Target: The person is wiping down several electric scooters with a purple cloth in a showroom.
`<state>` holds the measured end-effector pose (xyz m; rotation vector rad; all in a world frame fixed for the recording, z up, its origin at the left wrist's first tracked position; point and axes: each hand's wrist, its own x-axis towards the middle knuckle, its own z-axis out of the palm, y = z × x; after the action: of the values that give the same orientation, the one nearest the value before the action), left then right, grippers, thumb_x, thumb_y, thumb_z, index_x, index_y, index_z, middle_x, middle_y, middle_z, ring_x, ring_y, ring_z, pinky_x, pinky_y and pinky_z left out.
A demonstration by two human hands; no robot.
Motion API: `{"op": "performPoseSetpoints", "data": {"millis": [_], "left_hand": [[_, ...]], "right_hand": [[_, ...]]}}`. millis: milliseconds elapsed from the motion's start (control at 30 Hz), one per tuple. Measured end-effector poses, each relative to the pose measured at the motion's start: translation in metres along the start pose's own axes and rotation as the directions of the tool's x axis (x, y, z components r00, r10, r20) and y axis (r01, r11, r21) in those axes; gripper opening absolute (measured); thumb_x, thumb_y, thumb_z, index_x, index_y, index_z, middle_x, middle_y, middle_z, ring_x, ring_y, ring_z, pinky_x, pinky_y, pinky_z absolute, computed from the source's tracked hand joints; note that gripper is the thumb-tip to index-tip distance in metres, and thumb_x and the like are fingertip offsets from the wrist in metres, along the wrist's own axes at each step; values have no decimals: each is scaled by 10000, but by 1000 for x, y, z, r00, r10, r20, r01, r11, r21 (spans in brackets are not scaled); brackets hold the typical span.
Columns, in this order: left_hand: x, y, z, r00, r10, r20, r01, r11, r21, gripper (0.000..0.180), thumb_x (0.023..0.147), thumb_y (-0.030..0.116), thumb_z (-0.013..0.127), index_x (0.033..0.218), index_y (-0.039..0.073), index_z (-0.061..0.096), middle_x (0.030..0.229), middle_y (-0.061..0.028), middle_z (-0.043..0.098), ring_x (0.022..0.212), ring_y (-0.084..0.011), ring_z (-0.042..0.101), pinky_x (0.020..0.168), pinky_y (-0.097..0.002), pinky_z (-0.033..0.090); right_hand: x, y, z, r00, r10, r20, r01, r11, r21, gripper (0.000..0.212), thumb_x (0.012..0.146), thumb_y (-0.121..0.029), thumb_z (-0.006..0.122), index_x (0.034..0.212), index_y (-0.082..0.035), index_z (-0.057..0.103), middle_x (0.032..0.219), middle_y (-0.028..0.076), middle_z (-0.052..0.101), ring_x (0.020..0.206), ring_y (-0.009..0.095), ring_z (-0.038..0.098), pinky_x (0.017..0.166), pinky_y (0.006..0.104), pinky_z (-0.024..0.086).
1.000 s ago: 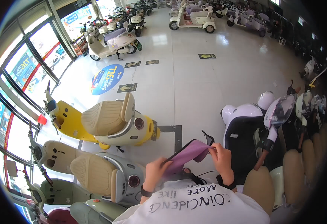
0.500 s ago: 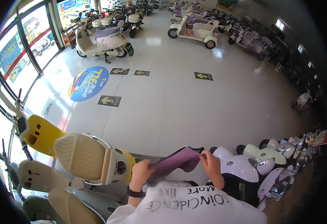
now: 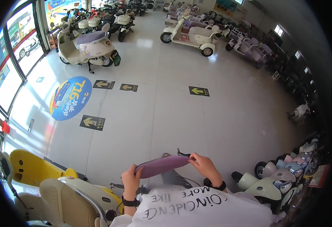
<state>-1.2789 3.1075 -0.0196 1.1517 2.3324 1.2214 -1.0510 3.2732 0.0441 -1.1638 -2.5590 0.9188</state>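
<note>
A long purple padded-looking piece with a dark edge [image 3: 162, 166] stretches between my two hands in front of my chest. My left hand [image 3: 130, 179] is closed on its left end, thumb on the near side. Pinched between the fingers of my right hand [image 3: 204, 165] is the other end, where a thin black strap [image 3: 182, 152] sticks out past the edge. What the piece belongs to does not show. It hangs in the air over the floor, touching no scooter.
A yellow scooter [image 3: 37, 166] and a beige-seated scooter [image 3: 69, 198] stand close on my left. Several scooters with pale rounded fronts [image 3: 257, 185] line my right. Farther off are a cream scooter [image 3: 86, 47], a three-wheeler [image 3: 192, 37] and floor arrows [image 3: 93, 122].
The purple piece has gone from hanging slack and folded to a flatter, more even span between my hands. The whole view has shifted, with floor markings and scooters now lower and farther left.
</note>
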Motion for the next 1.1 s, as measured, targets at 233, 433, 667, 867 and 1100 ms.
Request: {"op": "performPoseSetpoints", "data": {"millis": [233,433,667,867,1100], "left_hand": [[105,35,29,999,-53,0,53,996,78,158,788,199,593,774,43,574,627,-149,561,582,-337,540,512,-377,411],[166,33,39,947,15,-320,75,961,267,119,722,67,575,829,95,619,812,-97,533,798,-275,499,713,-366,393],[247,-29,75,902,-415,-115,431,877,212,132,789,179,531,791,91,630,699,-91,591,681,-282,572,588,-377,437],[370,-64,139,961,-255,107,213,929,302,173,818,206,461,866,140,614,708,-103,630,693,-304,609,581,-399,469],[478,-128,195,879,-151,453,39,968,248,221,828,196,435,927,83,597,786,-121,638,720,-290,610,658,-388,474]], "right_hand": [[128,12,-47,998,-66,4,66,996,-55,167,848,-205,527,879,-44,493,703,127,586,655,303,561,576,371,427],[219,27,-48,962,-258,91,264,962,-68,152,830,-199,535,865,-57,493,704,131,583,667,327,555,587,391,426],[310,38,-26,923,-260,285,273,962,-7,197,838,-259,512,865,-65,526,744,145,592,694,343,559,598,409,429],[390,76,-28,931,91,353,-46,990,-133,201,830,-239,530,895,-49,542,798,104,626,751,291,587,651,373,444],[488,136,8,876,143,460,-55,978,-200,225,824,-252,552,869,-31,557,815,117,632,738,266,597,656,348,453]]}}
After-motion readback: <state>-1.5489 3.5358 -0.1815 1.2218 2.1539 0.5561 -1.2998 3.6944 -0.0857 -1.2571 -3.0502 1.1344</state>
